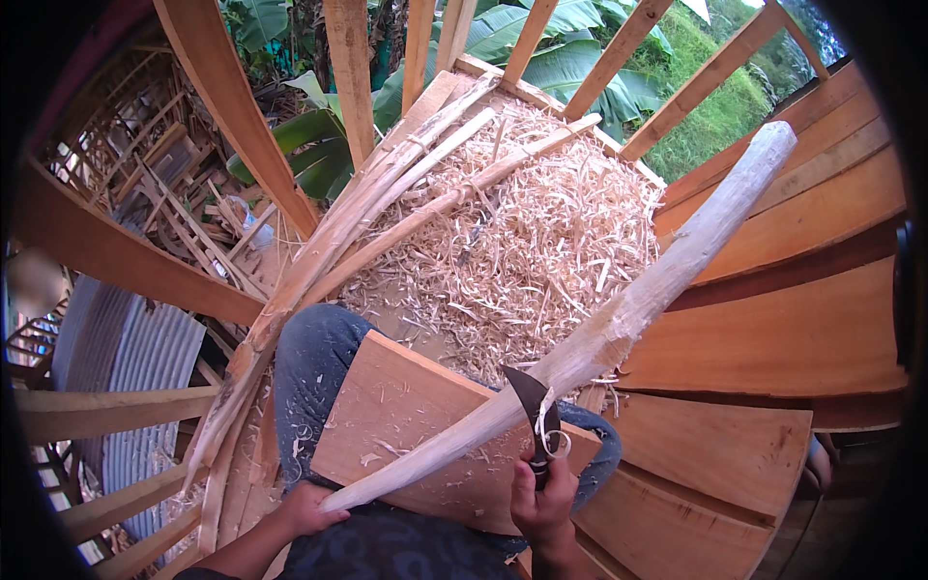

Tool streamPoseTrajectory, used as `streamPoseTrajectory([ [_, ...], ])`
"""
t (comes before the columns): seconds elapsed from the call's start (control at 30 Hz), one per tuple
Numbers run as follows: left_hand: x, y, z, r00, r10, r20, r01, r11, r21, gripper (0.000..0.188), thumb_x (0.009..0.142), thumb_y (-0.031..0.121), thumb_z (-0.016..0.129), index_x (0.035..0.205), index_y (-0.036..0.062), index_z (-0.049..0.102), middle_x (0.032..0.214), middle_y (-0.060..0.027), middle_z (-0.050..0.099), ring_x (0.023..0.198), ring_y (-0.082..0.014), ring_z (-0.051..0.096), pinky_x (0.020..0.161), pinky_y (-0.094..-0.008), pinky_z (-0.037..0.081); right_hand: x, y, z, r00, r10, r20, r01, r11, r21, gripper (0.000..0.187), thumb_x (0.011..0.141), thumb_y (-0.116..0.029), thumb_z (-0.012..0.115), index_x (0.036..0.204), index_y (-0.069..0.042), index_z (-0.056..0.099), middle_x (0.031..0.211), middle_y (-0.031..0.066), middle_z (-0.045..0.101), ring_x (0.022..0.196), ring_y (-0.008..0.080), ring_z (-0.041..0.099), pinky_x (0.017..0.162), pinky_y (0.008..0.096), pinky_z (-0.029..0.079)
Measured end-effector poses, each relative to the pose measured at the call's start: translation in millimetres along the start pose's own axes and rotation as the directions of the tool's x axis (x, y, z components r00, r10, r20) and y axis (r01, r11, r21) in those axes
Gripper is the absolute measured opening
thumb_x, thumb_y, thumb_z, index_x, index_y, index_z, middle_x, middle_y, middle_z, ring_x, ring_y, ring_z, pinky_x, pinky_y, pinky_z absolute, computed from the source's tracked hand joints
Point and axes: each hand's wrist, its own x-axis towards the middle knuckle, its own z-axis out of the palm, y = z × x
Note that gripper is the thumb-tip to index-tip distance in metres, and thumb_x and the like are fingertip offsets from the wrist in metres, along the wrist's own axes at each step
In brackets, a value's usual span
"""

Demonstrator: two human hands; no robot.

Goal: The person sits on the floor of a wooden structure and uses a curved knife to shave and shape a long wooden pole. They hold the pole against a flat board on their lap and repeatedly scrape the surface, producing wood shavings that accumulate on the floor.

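Note:
A long, pale, peeled wooden pole [619,324] lies slantwise across my lap, from lower left up to the far right. My left hand [309,509] is closed round its thinner near end. In my right hand [544,503] is a knife [527,394] with a dark, curved blade, gripped by its handle. The blade stands upright against the side of the pole, with curled shavings [553,440] hanging on it. Beneath the pole, a flat wooden board [396,406] rests over my thighs, scattered with small chips.
A thick heap of wood shavings [522,251] covers the floor ahead. Several long poles [387,193] lean along the left. Slatted timber [353,77] rails surround me, with wide planks [764,329] at right. Corrugated metal sheeting [145,377] and scrap wood lie beyond the left rails.

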Motion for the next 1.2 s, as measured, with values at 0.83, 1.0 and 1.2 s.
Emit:
streamPoseTrajectory([
  [0.83, 1, 2, -1, 1.000, -0.016, 0.009, 0.015, 1.000, 0.012, 0.032, 0.067, 0.036, 0.069, 0.073, 0.0043, 0.065, 0.064, -0.0157, 0.060, 0.060, -0.0299, 0.061, 0.056, -0.0334, 0.048, 6, -23, -20, 0.833, 0.244, 0.497, -0.484, 0.758, 0.438, 0.008, 0.085, -0.006, 0.054, 0.092, -0.002, 0.053, 0.065, 0.0013, 0.052, 0.048, 0.0046, 0.047, 0.042, 0.0183, 0.035],
  [1.0, 0, 3, -1, 1.000, 0.007, -0.019, -0.008, 1.000, -0.004, 0.032, 0.067, 0.034, 0.069, 0.071, 0.0032, 0.064, 0.062, -0.0160, 0.059, 0.059, -0.0306, 0.061, 0.055, -0.0337, 0.047, 7, -16, -26, 0.891, 0.180, 0.416, -0.370, 0.820, 0.437, 0.013, 0.084, -0.006, 0.055, 0.095, 0.001, 0.053, 0.065, 0.0019, 0.053, 0.047, 0.0053, 0.047, 0.041, 0.0187, 0.035],
  [1.2, 1, 3, 2, 0.998, 0.048, -0.044, -0.050, 0.997, -0.059, 0.040, 0.071, 0.038, 0.067, 0.065, -0.0002, 0.058, 0.052, -0.0093, 0.052, 0.048, -0.0112, 0.050, 0.048, -0.0293, 0.041, 0, -14, -22, 0.915, 0.289, 0.281, -0.402, 0.616, 0.677, 0.019, 0.082, 0.000, 0.055, 0.100, 0.003, 0.050, 0.064, 0.0026, 0.051, 0.046, 0.0057, 0.046, 0.039, 0.0193, 0.035],
])
